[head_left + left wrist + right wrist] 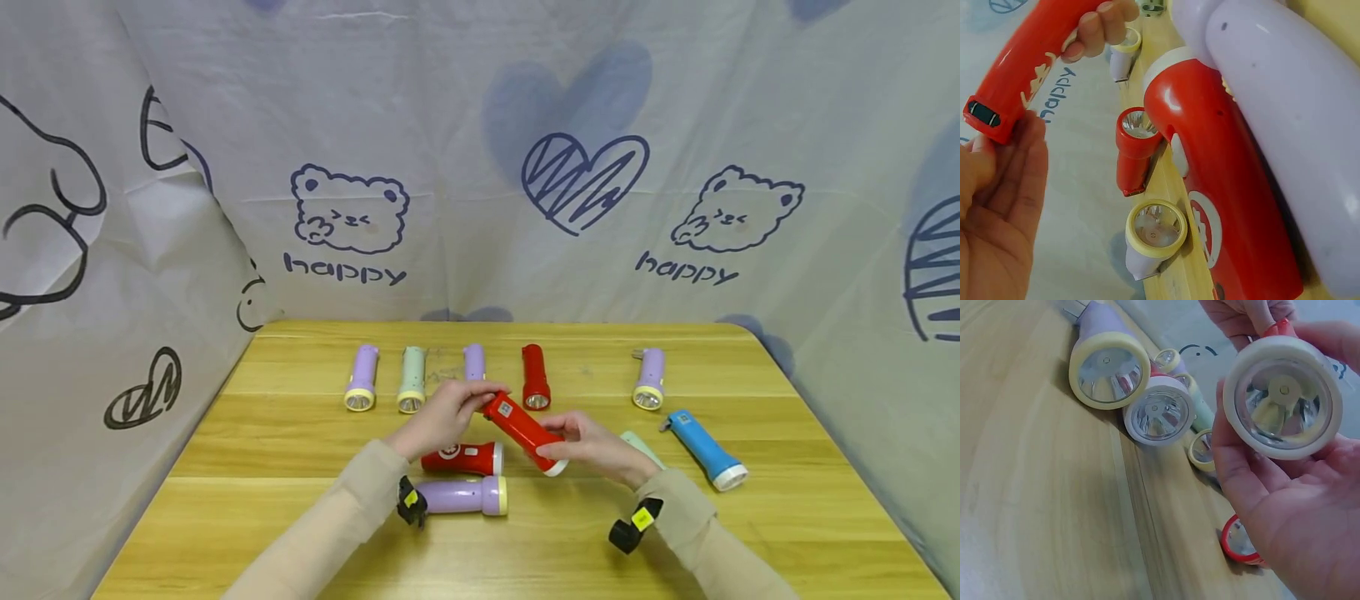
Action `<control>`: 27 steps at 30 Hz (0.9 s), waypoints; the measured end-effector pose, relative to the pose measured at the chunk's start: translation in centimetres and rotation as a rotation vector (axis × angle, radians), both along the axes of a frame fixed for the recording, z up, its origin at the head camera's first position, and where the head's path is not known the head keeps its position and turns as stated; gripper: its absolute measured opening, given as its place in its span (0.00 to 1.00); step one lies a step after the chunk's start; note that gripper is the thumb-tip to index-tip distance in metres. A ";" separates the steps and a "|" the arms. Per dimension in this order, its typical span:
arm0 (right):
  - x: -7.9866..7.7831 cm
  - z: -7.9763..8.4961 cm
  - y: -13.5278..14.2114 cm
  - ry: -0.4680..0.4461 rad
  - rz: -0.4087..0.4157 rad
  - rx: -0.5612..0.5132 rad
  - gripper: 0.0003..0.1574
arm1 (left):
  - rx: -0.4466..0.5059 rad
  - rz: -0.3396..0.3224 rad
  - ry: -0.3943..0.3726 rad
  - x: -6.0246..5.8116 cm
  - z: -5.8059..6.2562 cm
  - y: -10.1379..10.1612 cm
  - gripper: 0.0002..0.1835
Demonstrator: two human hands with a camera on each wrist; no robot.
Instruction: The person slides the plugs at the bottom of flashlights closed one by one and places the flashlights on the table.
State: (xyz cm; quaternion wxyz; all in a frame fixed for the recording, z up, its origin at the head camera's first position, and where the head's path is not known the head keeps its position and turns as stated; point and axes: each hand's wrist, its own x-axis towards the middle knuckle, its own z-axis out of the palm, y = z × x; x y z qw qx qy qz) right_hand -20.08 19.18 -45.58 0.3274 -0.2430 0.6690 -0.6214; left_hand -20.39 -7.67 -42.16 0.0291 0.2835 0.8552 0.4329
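Pale cloth backdrop [465, 108], cartoon bear [351, 208], scribbled heart [585, 183], wooden table [555, 554]

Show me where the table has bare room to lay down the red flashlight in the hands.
The table is bare in front of the nearest purple flashlight, between the sleeves. Another gap separates the back row's red flashlight from its rightmost purple one. It is crowded near the left hand, where another red flashlight lies alongside that nearest purple one.

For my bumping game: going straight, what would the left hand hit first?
Past the white-rimmed red plastic flashlight it holds, the left hand might meet the red-rimmed red flashlight; depth's unclear.
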 end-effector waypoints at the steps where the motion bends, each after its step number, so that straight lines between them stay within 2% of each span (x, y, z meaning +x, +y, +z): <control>1: 0.0 -0.1 0.1 -0.014 0.016 -0.022 0.36 | 0.001 0.000 -0.019 -0.1 0.0 0.0 0.17; 6: -0.2 -0.5 0.4 -0.049 0.099 -0.105 0.39 | 0.011 -0.014 -0.098 -0.2 0.2 -0.1 0.17; 11: -0.3 -0.4 0.6 -0.059 0.143 -0.104 0.42 | 0.011 -0.052 -0.143 -0.3 0.5 -0.2 0.18; 15: -0.2 -0.3 0.6 -0.070 0.141 -0.096 0.42 | 0.000 -0.059 -0.158 -0.5 0.6 -0.1 0.18; 21: -0.2 -0.4 0.7 -0.067 0.103 -0.078 0.40 | 0.005 -0.032 -0.189 -0.6 0.6 0.1 0.19; 27: -0.1 -0.3 1.1 -0.075 0.045 -0.020 0.43 | 0.001 -0.018 -0.144 -0.6 0.3 0.0 0.20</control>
